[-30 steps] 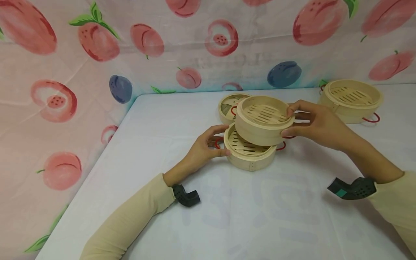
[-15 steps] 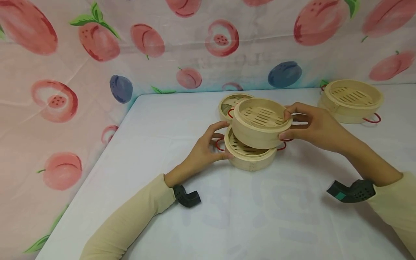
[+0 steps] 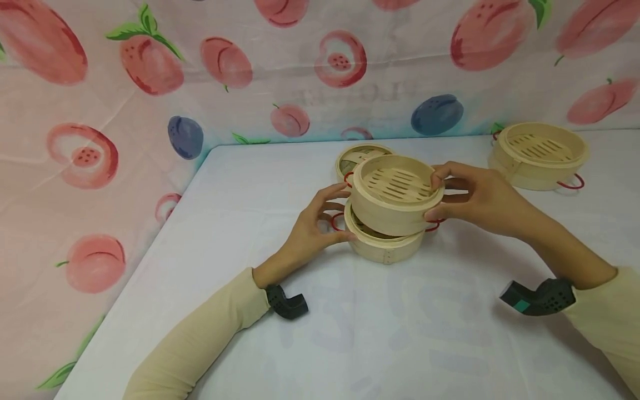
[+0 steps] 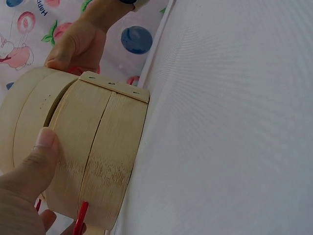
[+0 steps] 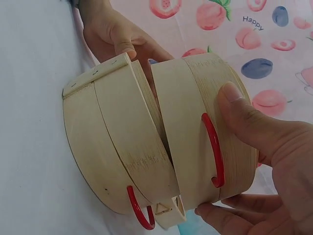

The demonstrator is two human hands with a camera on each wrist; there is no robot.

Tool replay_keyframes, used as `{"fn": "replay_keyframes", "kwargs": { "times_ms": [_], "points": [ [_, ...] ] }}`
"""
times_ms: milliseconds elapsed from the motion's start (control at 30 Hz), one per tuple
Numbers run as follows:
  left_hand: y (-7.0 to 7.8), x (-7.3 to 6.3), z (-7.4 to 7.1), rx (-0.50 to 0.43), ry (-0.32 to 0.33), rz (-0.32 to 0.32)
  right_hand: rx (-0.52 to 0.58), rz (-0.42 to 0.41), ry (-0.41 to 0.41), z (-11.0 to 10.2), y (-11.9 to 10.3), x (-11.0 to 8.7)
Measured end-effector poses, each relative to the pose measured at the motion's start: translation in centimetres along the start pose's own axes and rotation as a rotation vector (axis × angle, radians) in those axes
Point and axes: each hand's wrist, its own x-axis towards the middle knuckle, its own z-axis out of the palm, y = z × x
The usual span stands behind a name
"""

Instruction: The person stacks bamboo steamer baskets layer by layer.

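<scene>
In the head view, a round bamboo steamer basket (image 3: pixel 387 253) with red handles stands on the table. My left hand (image 3: pixel 312 225) holds its left side, thumb on the near wall and fingers behind the red handle. My right hand (image 3: pixel 475 197) grips the right rim of a second bamboo steamer basket (image 3: pixel 392 214), tilted over the first. A dark gap between the two shows in the left wrist view, where my left thumb (image 4: pixel 41 152) lies by the lower basket's rim. In the right wrist view the upper basket (image 5: pixel 186 142) sits askew, its gap widest on the left-hand side.
Behind the baskets lies a round bamboo piece with a woven top (image 3: pixel 352 157), partly hidden. A larger bamboo steamer basket (image 3: pixel 540 169) with red handles stands at the back right. A white cloth (image 3: pixel 425 333) covers the table, and a fruit-print curtain (image 3: pixel 240 111) hangs behind.
My right hand has brought the upper steamer basket down and to the left, so it covers more of the lower one. The left hand and lower basket have barely moved.
</scene>
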Motion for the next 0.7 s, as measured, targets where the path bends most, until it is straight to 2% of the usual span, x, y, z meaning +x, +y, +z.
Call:
{"fn": "replay_keyframes", "kwargs": {
  "times_ms": [233, 433, 500, 600, 700],
  "points": [
    [0.0, 0.0, 0.1, -0.021, 0.012, -0.01, 0.009, -0.008, -0.01, 0.3, -0.3, -0.1],
    [-0.2, 0.1, 0.1, -0.048, 0.007, 0.037, 0.001, -0.027, -0.008, 0.4, -0.4, 0.0],
    [-0.4, 0.1, 0.1, -0.06, 0.005, 0.049, -0.003, -0.034, -0.007, 0.4, -0.4, 0.0],
    [-1.8, 0.1, 0.2, -0.059, 0.005, 0.059, -0.007, -0.043, -0.007, 0.4, -0.5, -0.1],
    [-1.9, 0.1, 0.2, -0.056, 0.003, 0.063, -0.008, -0.051, -0.005, 0.4, -0.5, -0.1]
  ]
}}
